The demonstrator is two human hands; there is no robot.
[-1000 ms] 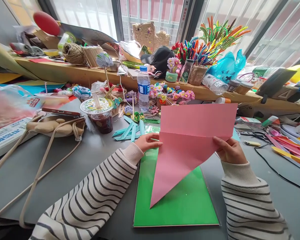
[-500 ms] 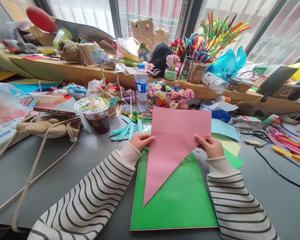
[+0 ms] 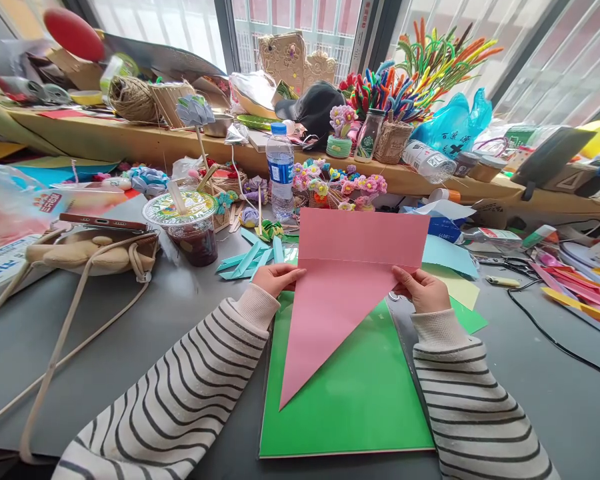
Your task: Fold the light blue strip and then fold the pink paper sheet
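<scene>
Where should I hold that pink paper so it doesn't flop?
Pinch the pink paper by its left and right edges near the crease, from both sides, like the left hand and right hand do. It's thin and tapers to a bottom point, so gripping the wider part should probably feel steadier.

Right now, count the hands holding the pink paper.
2: the left hand at the left edge of the pink paper, the right hand at its right side; no others show.

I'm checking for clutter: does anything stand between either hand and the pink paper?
Nothing visible does: the left hand holds the pink paper by its left edge, the right hand by its right side. The green sheet lies beneath, not between.
</scene>
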